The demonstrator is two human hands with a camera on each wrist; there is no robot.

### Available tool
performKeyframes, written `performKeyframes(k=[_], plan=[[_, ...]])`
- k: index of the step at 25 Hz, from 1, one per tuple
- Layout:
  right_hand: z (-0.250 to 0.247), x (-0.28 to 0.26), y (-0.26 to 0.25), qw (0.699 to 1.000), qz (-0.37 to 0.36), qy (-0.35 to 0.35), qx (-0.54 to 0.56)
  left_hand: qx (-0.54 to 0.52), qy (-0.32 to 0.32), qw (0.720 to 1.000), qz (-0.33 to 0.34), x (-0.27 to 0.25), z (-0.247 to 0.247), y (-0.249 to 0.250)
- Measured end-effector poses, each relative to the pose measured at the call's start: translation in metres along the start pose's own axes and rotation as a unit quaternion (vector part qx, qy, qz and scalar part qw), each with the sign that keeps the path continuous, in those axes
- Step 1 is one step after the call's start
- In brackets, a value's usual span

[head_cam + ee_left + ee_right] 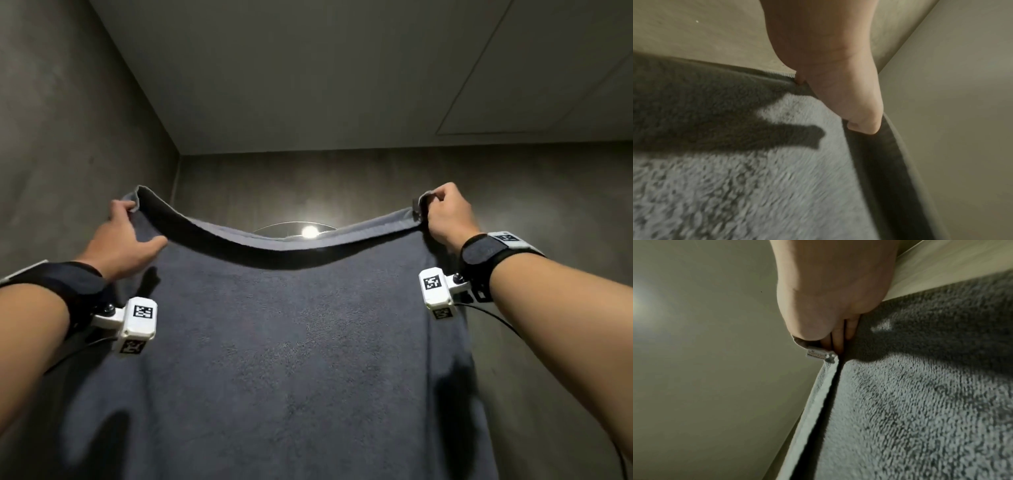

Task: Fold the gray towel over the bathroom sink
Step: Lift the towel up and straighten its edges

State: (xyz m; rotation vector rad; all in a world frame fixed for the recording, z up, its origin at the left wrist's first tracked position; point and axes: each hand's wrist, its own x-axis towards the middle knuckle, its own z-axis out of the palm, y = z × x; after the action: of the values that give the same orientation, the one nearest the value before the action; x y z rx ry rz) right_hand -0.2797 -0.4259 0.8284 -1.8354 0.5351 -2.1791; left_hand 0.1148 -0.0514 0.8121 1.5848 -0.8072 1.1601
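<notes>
A gray towel [291, 342] hangs spread out in front of me, held high by its two top corners, its top edge sagging in the middle. My left hand [125, 228] pinches the top left corner, thumb lying on the near face. My right hand [442, 209] grips the top right corner in a closed fist. In the left wrist view the thumb [859, 116] presses the towel [735, 186] edge. The right wrist view shows fingers [838, 337] curled round the towel [920, 402] hem beside a small white label [816, 355]. The sink is hidden.
Dark gray walls [68, 120] close in on the left and behind, with the ceiling [325, 68] above. A bright round lamp [309, 232] glows just over the towel's sagging edge. The towel blocks everything below.
</notes>
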Motion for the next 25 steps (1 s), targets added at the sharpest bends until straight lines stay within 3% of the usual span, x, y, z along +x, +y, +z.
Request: performKeyframes(k=[5,7,9,11,13,16,18,21,25], plan=[[0.009,-0.038,0.003,0.998,-0.010,-0.009,0.062,-0.177,0.067,0.980,-0.062,-0.025,0.007,0.015],[0.019,-0.085,0.019,0.994,-0.007,-0.033,0.105,-0.225,0.073,0.965,-0.110,-0.060,0.024,0.025],[0.028,-0.153,0.032,0.975,0.006,-0.100,0.201,-0.272,0.054,0.948,-0.154,-0.106,0.047,0.029],[0.029,-0.225,0.045,0.951,0.017,-0.165,0.261,-0.286,-0.020,0.944,-0.160,-0.164,0.076,0.027],[0.025,-0.295,0.060,0.925,0.033,-0.240,0.291,-0.273,-0.144,0.941,-0.139,-0.237,0.102,0.019],[0.016,-0.400,0.086,0.883,0.065,-0.363,0.290,-0.265,-0.336,0.897,-0.109,-0.365,0.115,0.002],[0.010,-0.457,0.102,0.847,0.093,-0.441,0.282,-0.272,-0.425,0.858,-0.093,-0.439,0.115,-0.007],[0.003,-0.521,0.122,0.809,0.138,-0.502,0.275,-0.303,-0.478,0.817,-0.112,-0.518,0.112,-0.012],[0.007,-0.558,0.137,0.819,0.159,-0.502,0.230,-0.314,-0.519,0.786,-0.123,-0.556,0.110,-0.011]])
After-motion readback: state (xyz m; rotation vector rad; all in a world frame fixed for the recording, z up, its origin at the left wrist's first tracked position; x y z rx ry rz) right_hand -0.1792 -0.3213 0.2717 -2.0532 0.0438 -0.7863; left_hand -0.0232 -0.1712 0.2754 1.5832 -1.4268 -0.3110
